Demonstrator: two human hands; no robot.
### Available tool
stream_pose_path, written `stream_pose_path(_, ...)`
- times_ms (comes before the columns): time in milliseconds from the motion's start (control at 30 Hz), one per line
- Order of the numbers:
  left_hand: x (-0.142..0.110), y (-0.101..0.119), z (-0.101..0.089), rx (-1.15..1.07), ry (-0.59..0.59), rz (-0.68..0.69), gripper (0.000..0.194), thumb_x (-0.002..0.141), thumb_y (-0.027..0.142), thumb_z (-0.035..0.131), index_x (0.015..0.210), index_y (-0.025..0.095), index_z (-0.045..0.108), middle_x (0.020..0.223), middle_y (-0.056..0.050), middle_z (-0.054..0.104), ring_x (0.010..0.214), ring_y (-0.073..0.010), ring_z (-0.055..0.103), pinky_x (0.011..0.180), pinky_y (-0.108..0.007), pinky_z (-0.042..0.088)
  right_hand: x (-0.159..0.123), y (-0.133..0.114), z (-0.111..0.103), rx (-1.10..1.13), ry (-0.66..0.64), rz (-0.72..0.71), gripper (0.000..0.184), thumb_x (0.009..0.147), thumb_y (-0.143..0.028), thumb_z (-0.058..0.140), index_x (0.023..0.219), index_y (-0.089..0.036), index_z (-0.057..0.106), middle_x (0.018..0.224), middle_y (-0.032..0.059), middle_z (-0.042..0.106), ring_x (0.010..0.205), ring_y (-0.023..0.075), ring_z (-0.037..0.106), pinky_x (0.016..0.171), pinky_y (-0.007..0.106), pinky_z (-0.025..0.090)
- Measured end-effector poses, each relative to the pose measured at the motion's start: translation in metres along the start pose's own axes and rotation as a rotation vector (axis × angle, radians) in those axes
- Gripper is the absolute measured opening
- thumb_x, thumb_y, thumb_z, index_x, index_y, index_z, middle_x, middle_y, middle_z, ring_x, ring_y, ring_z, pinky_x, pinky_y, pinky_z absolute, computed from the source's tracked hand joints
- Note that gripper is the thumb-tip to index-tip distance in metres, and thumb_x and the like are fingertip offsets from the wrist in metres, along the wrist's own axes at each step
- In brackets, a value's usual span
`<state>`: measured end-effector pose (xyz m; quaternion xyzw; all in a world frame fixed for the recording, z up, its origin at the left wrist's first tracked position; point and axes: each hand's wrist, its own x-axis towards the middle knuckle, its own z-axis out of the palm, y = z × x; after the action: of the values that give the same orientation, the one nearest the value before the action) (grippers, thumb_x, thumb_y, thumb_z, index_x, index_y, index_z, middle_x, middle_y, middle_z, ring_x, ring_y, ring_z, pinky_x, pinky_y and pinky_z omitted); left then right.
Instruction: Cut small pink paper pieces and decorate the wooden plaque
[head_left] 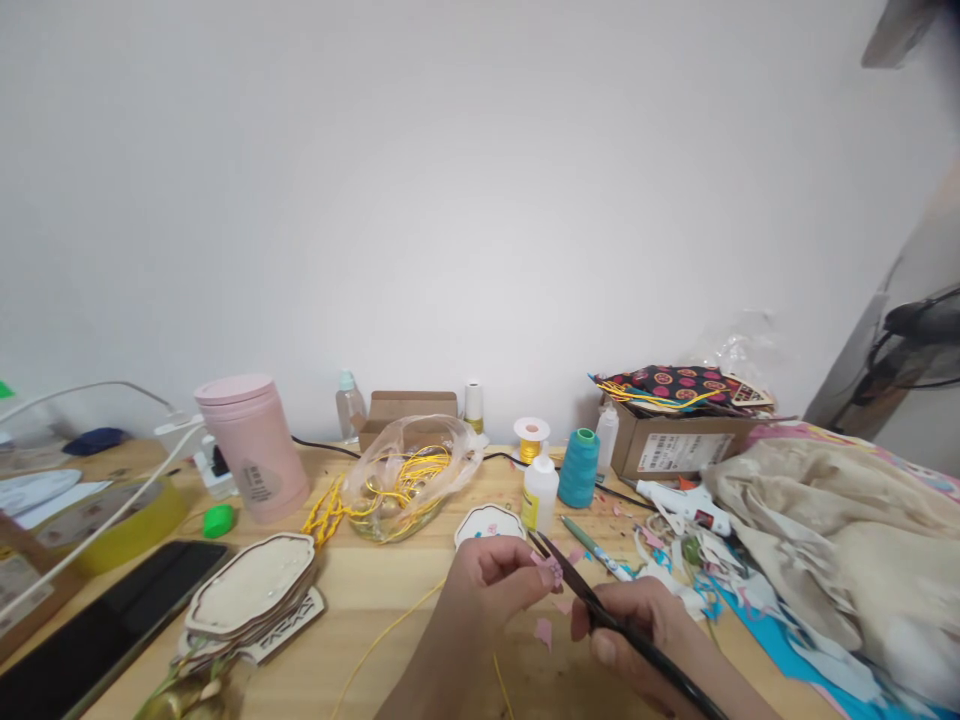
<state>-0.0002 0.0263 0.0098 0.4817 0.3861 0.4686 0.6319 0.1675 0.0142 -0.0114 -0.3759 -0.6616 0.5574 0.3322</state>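
My left hand (499, 585) pinches a small pink cut-out piece (556, 571) between thumb and finger. My right hand (637, 622) is closed round long black tweezers (622, 632), whose two narrow tips are slightly apart at the pink piece. Just behind my left hand lies a pale wooden plaque (489, 522) with small pink and blue shapes on it; my fingers cover part of it. Below the hands, a pink scrap (544, 632) lies on the wooden table (409, 655). A yellow cord (390, 630) runs under my left arm.
A glue bottle (540, 492), teal thread cone (578, 470) and pen (596, 550) stand or lie behind my hands. Scraps, a glue gun (686, 507) and beige cloth (795, 540) crowd the right. Stacked plaques (251, 585), a phone (112, 625) and pink tumbler (253, 450) occupy the left.
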Motion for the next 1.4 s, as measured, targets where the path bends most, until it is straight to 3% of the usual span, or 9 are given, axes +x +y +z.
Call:
stream_pose_path(167, -0.001, 0.004, 0.003, 0.028, -0.008, 0.030, 0.016, 0.061, 0.027, 0.068, 0.050, 0.017, 0.062, 0.059, -0.001, 0.065, 0.078, -0.0203, 0.061, 0.063, -0.023, 0.043, -0.001, 0.000, 0.001, 0.027, 0.020, 0.018, 0.049, 0.065, -0.063, 0.055, 0.063, -0.014, 0.052, 0.040, -0.0100, 0.029, 0.030, 0.0024, 0.023, 0.029, 0.019, 0.011)
stream_pose_path(400, 0.000, -0.008, 0.011, 0.080, 0.063, 0.074, 0.018, 0.064, 0.033, 0.066, 0.057, 0.016, 0.063, 0.050, 0.003, 0.056, 0.050, -0.0114, 0.050, 0.052, -0.021, 0.041, -0.004, 0.005, 0.009, 0.099, 0.092, 0.083, 0.049, 0.068, -0.065, 0.051, 0.066, -0.016, 0.051, 0.039, -0.0105, 0.026, 0.030, 0.0037, 0.019, 0.028, 0.019, 0.012)
stream_pose_path(633, -0.005, -0.005, 0.015, 0.099, 0.094, 0.080, 0.014, 0.070, 0.029, 0.060, 0.064, 0.017, 0.062, 0.063, 0.001, 0.058, 0.063, -0.0123, 0.052, 0.059, -0.019, 0.042, -0.001, 0.001, 0.010, -0.014, 0.143, 0.021, 0.052, 0.064, -0.068, 0.050, 0.060, -0.016, 0.047, 0.041, -0.0096, 0.027, 0.032, 0.0031, 0.018, 0.030, 0.020, 0.010)
stream_pose_path(833, -0.005, -0.002, 0.010, 0.165, 0.071, 0.125, 0.015, 0.070, 0.027, 0.059, 0.059, 0.017, 0.061, 0.057, 0.001, 0.053, 0.067, -0.0144, 0.052, 0.063, -0.020, 0.041, 0.003, 0.001, 0.007, -0.119, 0.115, -0.056, 0.055, 0.063, -0.072, 0.047, 0.053, -0.017, 0.043, 0.043, -0.0086, 0.025, 0.038, 0.0049, 0.020, 0.035, 0.021, 0.013)
stream_pose_path(1167, -0.003, 0.001, 0.003, 0.217, 0.012, 0.129, 0.015, 0.068, 0.026, 0.059, 0.057, 0.016, 0.060, 0.058, 0.001, 0.054, 0.066, -0.0146, 0.052, 0.062, -0.022, 0.042, -0.003, -0.006, 0.005, 0.013, 0.071, 0.051, 0.049, 0.064, -0.063, 0.056, 0.064, -0.014, 0.053, 0.041, -0.0097, 0.029, 0.032, 0.0032, 0.021, 0.030, 0.020, 0.011)
stream_pose_path(1400, -0.002, 0.003, 0.004, 0.198, 0.043, 0.094, 0.019, 0.067, 0.030, 0.061, 0.056, 0.015, 0.061, 0.057, 0.001, 0.054, 0.060, -0.0124, 0.049, 0.054, -0.020, 0.042, -0.003, -0.007, 0.006, 0.005, 0.093, 0.076, 0.051, 0.063, -0.065, 0.055, 0.062, -0.014, 0.051, 0.039, -0.0105, 0.029, 0.030, 0.0026, 0.023, 0.029, 0.019, 0.011)
